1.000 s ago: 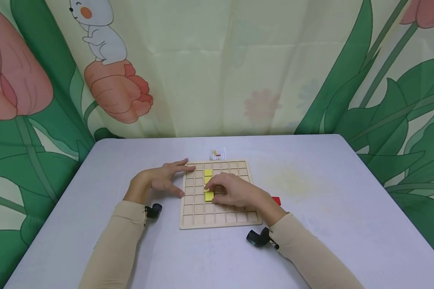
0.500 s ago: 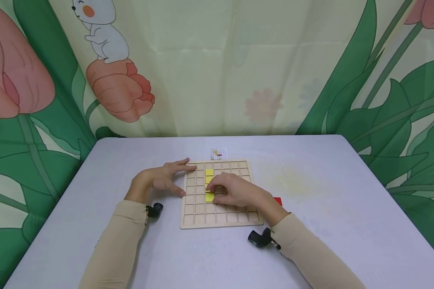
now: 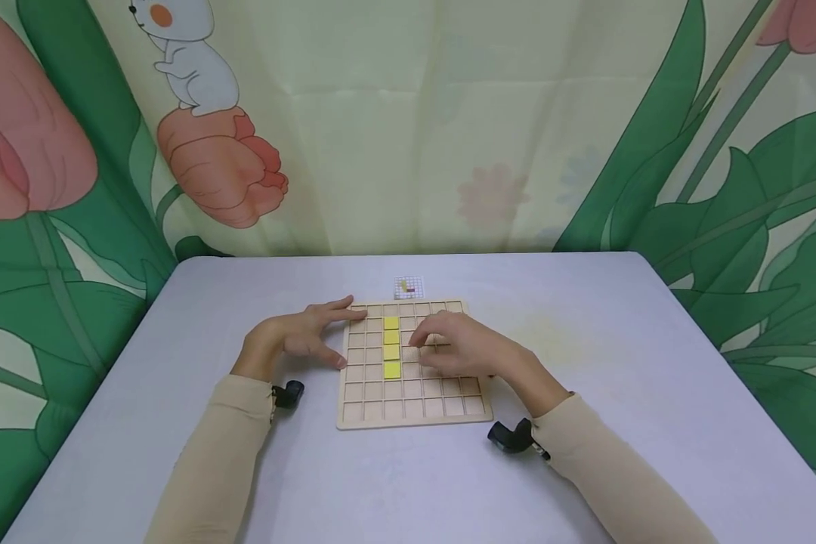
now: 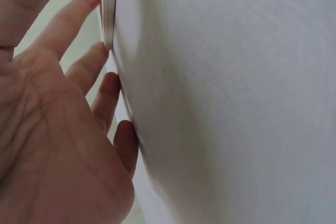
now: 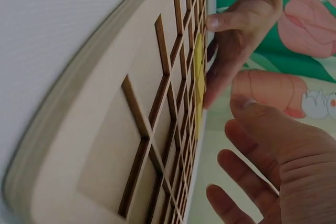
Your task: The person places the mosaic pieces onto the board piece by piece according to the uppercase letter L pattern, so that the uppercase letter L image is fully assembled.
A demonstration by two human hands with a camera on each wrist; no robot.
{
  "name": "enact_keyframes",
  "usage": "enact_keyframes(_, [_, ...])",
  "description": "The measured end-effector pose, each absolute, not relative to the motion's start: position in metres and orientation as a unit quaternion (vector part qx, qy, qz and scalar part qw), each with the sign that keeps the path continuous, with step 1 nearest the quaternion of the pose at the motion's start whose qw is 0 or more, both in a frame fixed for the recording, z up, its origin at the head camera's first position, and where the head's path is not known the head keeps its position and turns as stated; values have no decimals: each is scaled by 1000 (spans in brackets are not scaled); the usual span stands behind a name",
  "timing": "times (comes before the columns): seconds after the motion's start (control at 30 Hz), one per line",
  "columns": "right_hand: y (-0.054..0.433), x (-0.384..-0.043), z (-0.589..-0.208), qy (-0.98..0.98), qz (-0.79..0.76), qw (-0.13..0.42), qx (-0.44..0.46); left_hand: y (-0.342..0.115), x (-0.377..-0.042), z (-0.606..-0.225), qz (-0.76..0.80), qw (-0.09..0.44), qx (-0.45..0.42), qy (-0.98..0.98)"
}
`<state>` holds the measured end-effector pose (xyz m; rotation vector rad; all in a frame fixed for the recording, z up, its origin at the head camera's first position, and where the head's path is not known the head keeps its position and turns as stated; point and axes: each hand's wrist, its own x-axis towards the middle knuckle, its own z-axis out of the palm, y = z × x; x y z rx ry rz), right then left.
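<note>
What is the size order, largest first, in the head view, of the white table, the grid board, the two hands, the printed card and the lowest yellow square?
1. White table
2. Grid board
3. Left hand and right hand: about alike, unranked
4. Printed card
5. Lowest yellow square

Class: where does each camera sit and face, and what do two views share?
Head: on the head, facing forward and down at the grid board; left hand, right hand and sleeves show.
Left wrist: on that wrist, facing the board's edge and table; left hand shows.
Right wrist: on that wrist, facing across the board; both hands show.
Head and right wrist share the yellow tiles.
</note>
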<state>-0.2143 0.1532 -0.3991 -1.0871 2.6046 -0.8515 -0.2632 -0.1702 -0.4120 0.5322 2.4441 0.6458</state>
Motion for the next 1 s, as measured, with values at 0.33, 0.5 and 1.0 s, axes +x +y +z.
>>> enact_keyframes(0.33, [184,-212,-400,892,-292,68,-339,-169,-263,-409,227,277,203,912])
enact_keyframes(0.5, [197,-213,-402,889,-302,50,-342,-170,-263,-412,234,276,189,913])
enact_keyframes(1.0, [236,-201,-409,893,-312,17,-325,-169,-262,-409,232,278,205,909])
